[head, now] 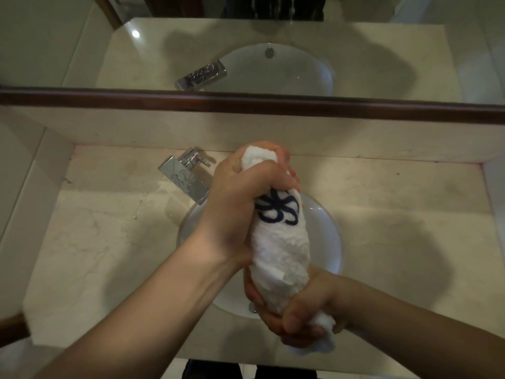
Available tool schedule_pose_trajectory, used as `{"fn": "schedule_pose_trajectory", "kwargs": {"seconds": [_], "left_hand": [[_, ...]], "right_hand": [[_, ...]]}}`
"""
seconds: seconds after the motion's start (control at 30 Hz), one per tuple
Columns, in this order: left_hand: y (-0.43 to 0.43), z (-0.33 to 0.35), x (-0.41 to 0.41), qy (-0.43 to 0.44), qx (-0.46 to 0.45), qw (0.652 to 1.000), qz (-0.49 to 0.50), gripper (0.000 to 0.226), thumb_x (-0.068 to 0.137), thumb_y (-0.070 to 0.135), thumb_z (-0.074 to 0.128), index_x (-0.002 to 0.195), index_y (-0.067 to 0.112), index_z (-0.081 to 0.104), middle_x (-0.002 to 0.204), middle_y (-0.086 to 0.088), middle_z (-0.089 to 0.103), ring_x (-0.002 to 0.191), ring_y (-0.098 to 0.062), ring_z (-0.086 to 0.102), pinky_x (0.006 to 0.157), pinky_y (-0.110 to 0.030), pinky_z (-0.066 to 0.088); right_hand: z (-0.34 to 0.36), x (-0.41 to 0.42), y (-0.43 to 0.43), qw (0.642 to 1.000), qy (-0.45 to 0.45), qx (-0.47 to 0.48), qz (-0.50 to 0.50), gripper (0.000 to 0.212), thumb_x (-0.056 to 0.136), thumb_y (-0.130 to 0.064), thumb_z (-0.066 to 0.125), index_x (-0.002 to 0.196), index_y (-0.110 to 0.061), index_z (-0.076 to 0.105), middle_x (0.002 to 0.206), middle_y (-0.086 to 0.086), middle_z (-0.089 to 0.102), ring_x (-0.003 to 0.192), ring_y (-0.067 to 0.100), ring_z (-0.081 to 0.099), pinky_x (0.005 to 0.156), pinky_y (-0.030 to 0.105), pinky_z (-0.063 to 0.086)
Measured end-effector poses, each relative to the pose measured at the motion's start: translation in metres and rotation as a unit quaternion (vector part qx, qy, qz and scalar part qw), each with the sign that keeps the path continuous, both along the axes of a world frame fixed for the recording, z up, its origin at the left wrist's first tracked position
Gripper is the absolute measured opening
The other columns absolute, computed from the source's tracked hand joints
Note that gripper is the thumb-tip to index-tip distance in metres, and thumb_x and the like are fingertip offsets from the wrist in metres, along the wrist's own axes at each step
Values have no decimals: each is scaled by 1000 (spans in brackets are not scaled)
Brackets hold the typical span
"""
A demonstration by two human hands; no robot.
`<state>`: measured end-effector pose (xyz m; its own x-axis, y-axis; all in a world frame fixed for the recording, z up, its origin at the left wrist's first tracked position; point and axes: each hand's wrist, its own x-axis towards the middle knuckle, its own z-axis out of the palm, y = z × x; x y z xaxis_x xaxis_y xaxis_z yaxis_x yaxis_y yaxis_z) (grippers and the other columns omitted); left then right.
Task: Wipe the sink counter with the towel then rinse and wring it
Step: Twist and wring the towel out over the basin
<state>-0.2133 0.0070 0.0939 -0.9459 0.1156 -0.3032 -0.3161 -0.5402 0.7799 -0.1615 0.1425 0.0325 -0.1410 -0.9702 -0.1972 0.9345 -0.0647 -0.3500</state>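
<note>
Towel (281, 242) rolled into thick rope, held above basin (337, 242) so wrung water likely drains there, not onto worktop (103, 242). Left hand (240, 192): fingers clenched round 12 o'clock end. Right hand (297, 315): fingers clenched round 6 o'clock end. Opposed grips suit twisting.

The left hand (243, 195) was clenched around the far end of the rolled towel (281, 250), with its forearm extended from the lower left, while the right hand (297, 313) was clenched around the near end, thumb uppermost.
</note>
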Motion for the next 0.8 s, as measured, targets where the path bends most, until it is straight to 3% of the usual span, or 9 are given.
{"fn": "schedule_pose_trajectory", "kwargs": {"seconds": [0.17, 0.37, 0.53, 0.8], "left_hand": [[-4, -6, -4, -1, 15, 1000, 0, 18, 59, 4, 61, 65, 12, 46, 67, -10, 35, 64, -23, 41, 60, -31, 35], [-10, -19, -1, -12, 41, 999, -1, 11, 55, 7, 63, 62, 13, 57, 59, -6, 52, 60, -24, 53, 58, -28, 52], [-15, -33, 6, -20, 88, 996, 1, 10, 56, 5, 61, 63, 12, 58, 61, -5, 54, 61, -23, 55, 57, -30, 53], [-31, -63, 0, -77, 47, 995, -31, 10, 63, 13, 69, 71, 13, 63, 67, -8, 61, 62, -22, 61, 58, -29, 55]], "right_hand": [[-5, -3, -5, 999, -27, -25, 18, 30, 70, 5, 53, 96, -6, 47, 56, 3, 54, 35, 2, 49, 37, 15, 37], [-14, -6, -11, 997, -23, -40, 55, 27, 68, 3, 53, 91, -7, 45, 56, -1, 57, 34, 1, 48, 36, 16, 34], [-28, 1, -19, 997, -18, -40, 63, 28, 67, 2, 54, 93, -8, 48, 57, -3, 60, 34, 1, 48, 35, 18, 33], [-38, 2, -24, 996, 33, 88, 0, 24, 71, 0, 62, 93, -7, 56, 65, 7, 54, 41, 9, 55, 45, 19, 47]]}}
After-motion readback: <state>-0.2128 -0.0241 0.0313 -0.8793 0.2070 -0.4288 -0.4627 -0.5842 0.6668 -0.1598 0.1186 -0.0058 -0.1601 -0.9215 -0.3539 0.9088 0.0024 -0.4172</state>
